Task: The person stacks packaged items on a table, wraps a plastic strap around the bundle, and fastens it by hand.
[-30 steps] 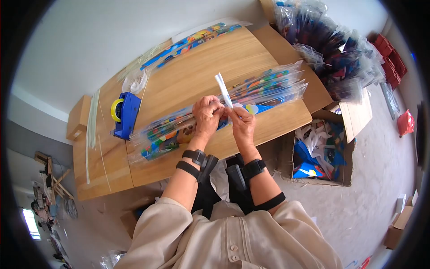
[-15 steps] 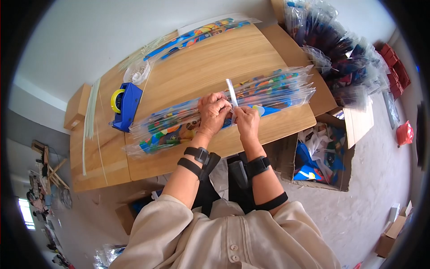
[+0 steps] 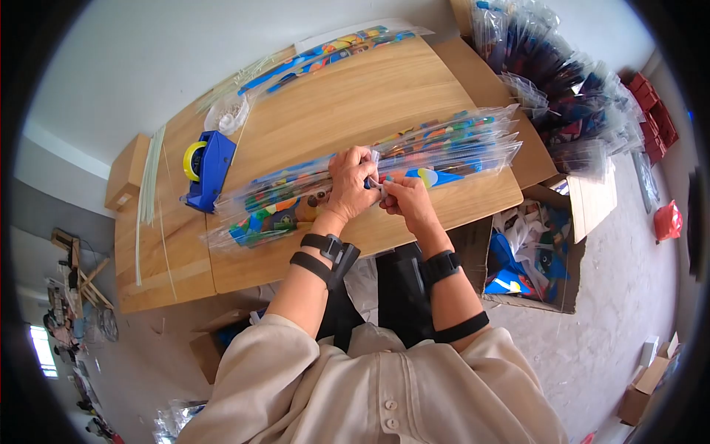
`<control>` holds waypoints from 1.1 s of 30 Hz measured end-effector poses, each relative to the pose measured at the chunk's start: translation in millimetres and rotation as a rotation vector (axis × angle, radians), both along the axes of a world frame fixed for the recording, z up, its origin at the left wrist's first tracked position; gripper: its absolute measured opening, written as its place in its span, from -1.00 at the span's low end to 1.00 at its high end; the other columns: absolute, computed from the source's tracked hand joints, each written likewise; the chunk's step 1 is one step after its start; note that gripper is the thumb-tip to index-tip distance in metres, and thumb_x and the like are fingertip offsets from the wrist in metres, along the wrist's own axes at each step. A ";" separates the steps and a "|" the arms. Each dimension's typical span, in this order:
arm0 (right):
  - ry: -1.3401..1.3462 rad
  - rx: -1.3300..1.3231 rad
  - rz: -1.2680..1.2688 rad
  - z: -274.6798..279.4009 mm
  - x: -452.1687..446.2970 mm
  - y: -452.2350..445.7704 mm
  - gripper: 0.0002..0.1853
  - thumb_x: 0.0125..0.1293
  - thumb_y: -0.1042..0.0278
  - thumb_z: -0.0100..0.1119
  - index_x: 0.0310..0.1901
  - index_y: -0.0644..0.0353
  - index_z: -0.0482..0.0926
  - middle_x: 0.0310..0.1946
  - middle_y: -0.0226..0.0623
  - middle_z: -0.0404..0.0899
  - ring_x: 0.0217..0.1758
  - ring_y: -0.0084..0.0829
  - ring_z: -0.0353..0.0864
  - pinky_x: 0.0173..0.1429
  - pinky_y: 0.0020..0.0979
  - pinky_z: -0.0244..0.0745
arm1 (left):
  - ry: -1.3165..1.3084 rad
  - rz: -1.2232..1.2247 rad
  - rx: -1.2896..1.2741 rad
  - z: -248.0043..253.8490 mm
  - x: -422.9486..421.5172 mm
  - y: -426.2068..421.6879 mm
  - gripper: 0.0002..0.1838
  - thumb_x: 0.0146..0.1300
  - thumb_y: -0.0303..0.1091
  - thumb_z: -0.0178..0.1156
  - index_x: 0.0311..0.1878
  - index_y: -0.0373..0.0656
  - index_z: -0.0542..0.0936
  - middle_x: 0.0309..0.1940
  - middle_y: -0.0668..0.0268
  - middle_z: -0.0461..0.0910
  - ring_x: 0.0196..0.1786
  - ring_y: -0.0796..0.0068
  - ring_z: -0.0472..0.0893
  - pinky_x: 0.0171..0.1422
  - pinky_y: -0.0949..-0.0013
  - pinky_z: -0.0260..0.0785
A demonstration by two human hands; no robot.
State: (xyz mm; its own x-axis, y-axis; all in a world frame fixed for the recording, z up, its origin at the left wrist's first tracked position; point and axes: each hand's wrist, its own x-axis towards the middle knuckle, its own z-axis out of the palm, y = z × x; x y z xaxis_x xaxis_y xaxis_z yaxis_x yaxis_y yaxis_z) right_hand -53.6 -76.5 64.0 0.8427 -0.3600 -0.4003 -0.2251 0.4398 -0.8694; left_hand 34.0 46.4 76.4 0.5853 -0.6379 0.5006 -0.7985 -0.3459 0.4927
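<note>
A bundle of long clear plastic packets [image 3: 473, 140] with colourful printed fabric inside lies slantwise across the table. A shiny whitish strip of tape [image 3: 375, 157] goes around the middle of the bundle. My left hand [image 3: 350, 181] rests on top of the packets, fingers curled, pinching the tape beside the bundle's near edge. Close by on the right, my right hand [image 3: 409, 203] pinches the lower end of the tape between thumb and fingers. The fingertips of both hands nearly meet, and partly hide the tape.
On the wooden table [image 3: 355, 81] stand a blue tape dispenser [image 3: 212, 174] and a clear bowl [image 3: 226, 115]. Thin pale rods [image 3: 151, 177] lie to the left, more packets [image 3: 333, 55] at the back. An open carton [image 3: 532, 296] of fabric is below right; packed sleeves [image 3: 562, 96] stand behind.
The strip end that stuck up above the bundle is now down between my hands. My right hand has moved slightly right and down, its wrist turned; the left stays on the bundle.
</note>
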 end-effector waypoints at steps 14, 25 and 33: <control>-0.140 0.097 -0.023 -15.8 3.1 0.0 -0.81 0.29 0.44 0.14 -0.47 0.32 0.55 -0.68 -0.38 0.43 -0.64 -0.51 0.52 -0.57 -0.53 0.36 | 0.032 -0.081 0.016 2.3 10.5 -0.8 -0.78 -0.23 -0.53 0.28 -0.46 -0.11 0.47 -0.39 0.29 0.50 -0.15 0.19 0.46 0.01 0.17 0.30; -0.131 0.133 -0.042 -18.1 0.0 0.2 -0.84 0.32 0.40 0.13 -0.38 0.29 0.58 -0.64 -0.42 0.44 -0.58 -0.52 0.57 -0.50 -0.56 0.43 | -0.095 -0.260 0.131 15.1 15.2 5.2 -0.77 -0.08 -0.59 0.26 -0.30 -0.09 0.61 -0.27 0.31 0.59 -0.07 0.21 0.48 0.05 0.28 0.37; -0.188 0.193 -0.069 -28.4 -3.6 1.0 -0.83 0.33 0.41 0.16 -0.39 0.29 0.57 -0.62 -0.39 0.48 -0.55 -0.52 0.59 -0.46 -0.55 0.45 | -0.639 -0.143 0.215 38.6 -17.1 7.6 -0.86 0.01 -0.42 0.28 -0.34 -0.22 0.57 -0.35 0.29 0.55 -0.16 0.22 0.52 -0.13 0.23 0.44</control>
State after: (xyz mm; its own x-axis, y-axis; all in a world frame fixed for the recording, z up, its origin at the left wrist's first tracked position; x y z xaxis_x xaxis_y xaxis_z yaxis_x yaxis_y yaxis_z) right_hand -57.2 -75.6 35.6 0.8848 -0.3513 -0.3062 -0.0319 0.6099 -0.7919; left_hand 16.9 54.0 115.0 0.1201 -0.8107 0.5730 -0.9547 -0.2526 -0.1574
